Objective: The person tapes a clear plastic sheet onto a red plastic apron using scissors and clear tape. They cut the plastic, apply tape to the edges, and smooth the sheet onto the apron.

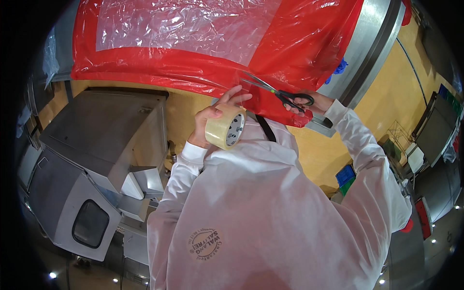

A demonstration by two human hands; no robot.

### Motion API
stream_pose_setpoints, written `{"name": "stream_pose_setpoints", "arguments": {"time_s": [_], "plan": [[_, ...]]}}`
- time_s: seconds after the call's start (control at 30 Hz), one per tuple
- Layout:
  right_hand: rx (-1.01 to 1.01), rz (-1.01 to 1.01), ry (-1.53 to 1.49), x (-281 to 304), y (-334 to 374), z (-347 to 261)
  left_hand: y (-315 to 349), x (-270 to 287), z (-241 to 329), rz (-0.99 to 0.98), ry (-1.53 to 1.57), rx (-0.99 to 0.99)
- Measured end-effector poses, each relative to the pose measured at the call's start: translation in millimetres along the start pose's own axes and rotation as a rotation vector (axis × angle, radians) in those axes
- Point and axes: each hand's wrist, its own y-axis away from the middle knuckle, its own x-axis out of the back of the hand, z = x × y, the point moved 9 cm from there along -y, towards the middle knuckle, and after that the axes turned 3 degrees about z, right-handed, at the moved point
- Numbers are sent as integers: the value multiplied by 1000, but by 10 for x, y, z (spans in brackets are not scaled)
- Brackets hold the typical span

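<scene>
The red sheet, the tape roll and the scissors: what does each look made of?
The red sheet looks like thin plastic film: glossy, crinkled, with a clear see-through panel. The tape roll in the left hand seems to be clear, yellowish plastic packing tape on a pale core, probably cardboard. The scissors in the right hand have shiny metal blades and black handles, likely plastic.

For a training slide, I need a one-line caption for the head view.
Left hand holds a roll of clear tape while right hand opens scissors against a red plastic sheet.
</scene>
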Motion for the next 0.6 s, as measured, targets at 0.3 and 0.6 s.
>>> {"name": "stream_pose_setpoints", "arguments": {"time_s": [0.3,0.6], "plan": [[42,10,15,76,-158,-95,-13,-7,-94,-4,89,0],[21,41,86,141,-124,-37,59,4,-36,-4,67,-9]]}}
